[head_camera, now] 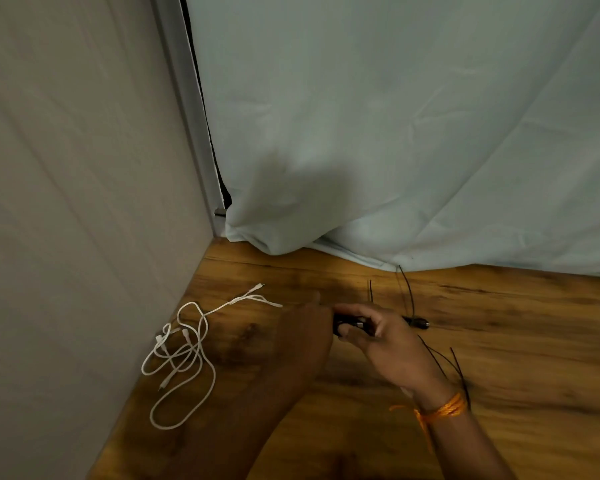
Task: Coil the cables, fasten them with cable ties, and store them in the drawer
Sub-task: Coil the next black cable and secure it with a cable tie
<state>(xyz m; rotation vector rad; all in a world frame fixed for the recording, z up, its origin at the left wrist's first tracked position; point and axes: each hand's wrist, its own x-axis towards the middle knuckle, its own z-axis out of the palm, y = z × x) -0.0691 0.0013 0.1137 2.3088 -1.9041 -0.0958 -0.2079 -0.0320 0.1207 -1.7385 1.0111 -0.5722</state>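
Item 1: black cable bundle [349, 322], at table centre, plug end pointing to 3 o'clock.
Item 2: right hand [378, 341], fingers curled round the bundle; orange thread [444, 408] tied on the wrist.
Item 3: left hand [302, 337], in shadow, meets the bundle's 9 o'clock end; grip cannot be told.
Item 4: white cable [184, 355], loose and tangled, at 9 o'clock of the hands, near the grey wall [77, 202].
Item 5: black cable ties [407, 292], lying loose at 12 and 4 o'clock of the right hand.
Support: wooden table [520, 344]; pale blue cloth [395, 133] behind.

One white cable [184, 358], one black cable bundle [349, 322], four black cable ties [406, 289] and one orange wrist thread [444, 408] are counted.
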